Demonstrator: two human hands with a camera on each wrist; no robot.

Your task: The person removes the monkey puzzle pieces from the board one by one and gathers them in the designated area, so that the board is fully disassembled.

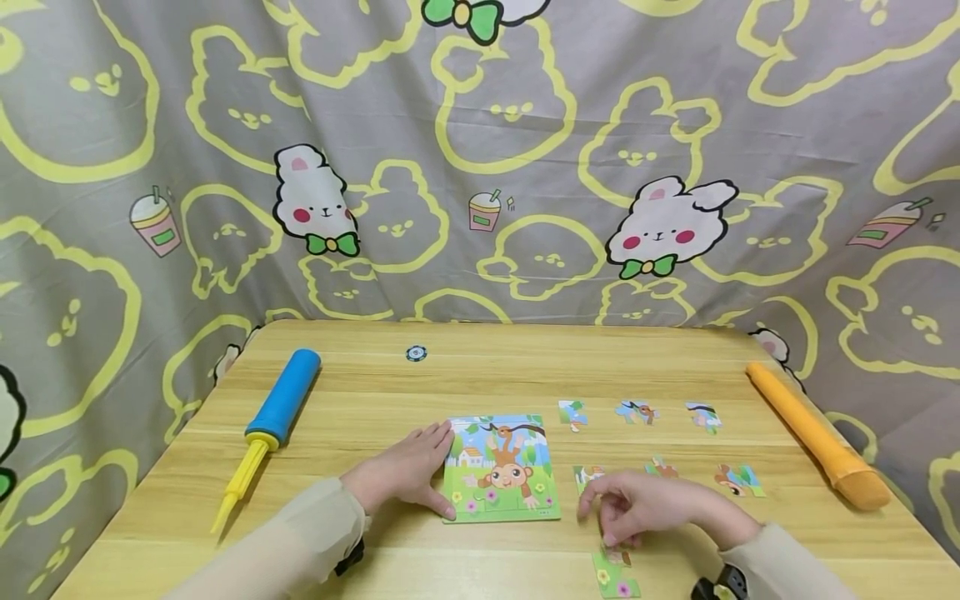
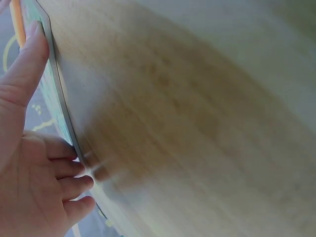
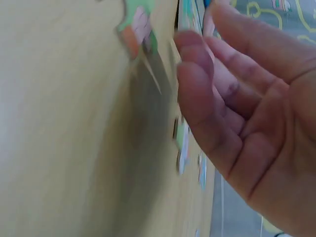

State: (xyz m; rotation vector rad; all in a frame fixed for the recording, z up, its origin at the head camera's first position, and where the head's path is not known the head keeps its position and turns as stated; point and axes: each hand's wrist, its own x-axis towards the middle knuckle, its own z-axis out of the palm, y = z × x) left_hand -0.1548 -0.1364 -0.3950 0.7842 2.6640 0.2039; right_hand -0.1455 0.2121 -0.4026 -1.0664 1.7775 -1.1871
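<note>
1. Puzzle piece [image 1: 617,575] lies at the table's near edge, right of centre, green with flowers; the right hand [image 1: 645,508] hovers just above and beyond it, fingers loosely curled and holding nothing (the right wrist view shows an empty palm).
2. Puzzle board [image 1: 501,468] sits just left of that hand, near the middle of the table [image 1: 375,400], its monkey picture mostly filled. The left hand [image 1: 405,471] rests flat against the board's left edge, fingers straight, steadying rather than gripping.
3. To do this step well, the person would likely keep the left hand pressing the board so it cannot slide, pinch the piece by its edges, and turn it to match the gap before lowering it.
4. Loose pieces [image 1: 637,412] lie in two rows beyond the right hand.
5. A blue and yellow pump [image 1: 272,415] lies toward the left edge, an orange tube [image 1: 813,433] along the right edge, a small round token [image 1: 416,353] near the far edge.
6. A grey rabbit-print cloth [image 1: 480,167] hangs behind.
</note>
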